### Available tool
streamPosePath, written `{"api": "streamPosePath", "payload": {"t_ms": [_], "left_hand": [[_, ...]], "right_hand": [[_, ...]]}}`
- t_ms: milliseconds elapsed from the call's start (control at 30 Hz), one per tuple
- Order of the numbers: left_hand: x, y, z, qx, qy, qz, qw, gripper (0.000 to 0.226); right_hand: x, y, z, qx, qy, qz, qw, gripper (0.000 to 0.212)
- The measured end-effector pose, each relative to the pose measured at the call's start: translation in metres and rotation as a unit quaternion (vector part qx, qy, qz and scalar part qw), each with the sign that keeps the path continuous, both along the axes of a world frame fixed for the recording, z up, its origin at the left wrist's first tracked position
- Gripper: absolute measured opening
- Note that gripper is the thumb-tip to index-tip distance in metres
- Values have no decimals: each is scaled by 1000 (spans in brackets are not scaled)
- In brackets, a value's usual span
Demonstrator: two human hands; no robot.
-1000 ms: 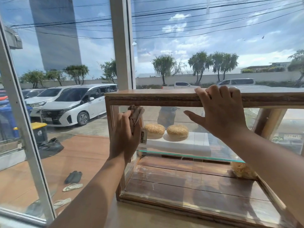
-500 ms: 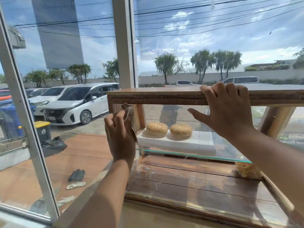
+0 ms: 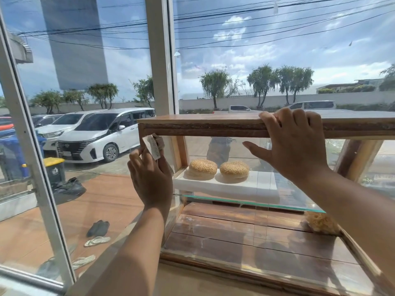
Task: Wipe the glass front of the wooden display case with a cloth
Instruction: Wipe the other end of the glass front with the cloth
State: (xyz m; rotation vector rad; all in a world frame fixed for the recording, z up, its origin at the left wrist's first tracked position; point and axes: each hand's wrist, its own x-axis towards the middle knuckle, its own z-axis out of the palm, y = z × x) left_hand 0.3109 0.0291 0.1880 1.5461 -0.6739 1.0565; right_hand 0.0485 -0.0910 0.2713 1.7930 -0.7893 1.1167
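The wooden display case (image 3: 203, 122) stands in front of me by the window, its glass front (image 3: 245, 227) facing me. My left hand (image 3: 149, 178) holds a small pale cloth (image 3: 155, 146) against the top left corner of the case's glass. My right hand (image 3: 292, 144) grips the front edge of the wooden top, fingers curled over it and thumb stretched out over the glass. Inside, two sesame buns (image 3: 218, 169) lie on a white tray (image 3: 256, 186) on a glass shelf.
A pale lumpy item (image 3: 320, 223) lies in the case's lower right corner. A white window post (image 3: 159, 60) stands right behind the case's left end, and a slanted frame bar (image 3: 40, 178) is at the left. Parked cars and sandals show outside.
My left hand has slid the cloth leftward and up, from the glass near the buns to the case's top left corner. My right hand stays on the top edge.
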Motion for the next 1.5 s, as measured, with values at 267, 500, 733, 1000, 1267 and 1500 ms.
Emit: {"api": "streamPosePath", "payload": {"t_ms": [267, 500, 733, 1000, 1267, 1500], "left_hand": [[-14, -5, 8, -55, 42, -50, 996, 15], [-55, -12, 8, -63, 19, -135, 989, 15], [-91, -22, 7, 9, -18, -168, 986, 21], [-128, -32, 10, 82, -183, -185, 962, 19], [-95, -23, 13, 97, -208, -133, 964, 24], [-44, -5, 8, 52, -63, -76, 994, 26]], "right_hand": [[1, -3, -1, -13, -6, 4, 1000, 68], [1, -2, -1, -11, 0, -1, 1000, 67], [-1, 4, 2, 25, 9, 14, 1000, 65], [-1, 5, 4, 38, 5, 24, 999, 65], [-12, 4, 4, 52, 33, 69, 996, 69], [-10, 7, 3, 67, 11, 73, 995, 64]]}}
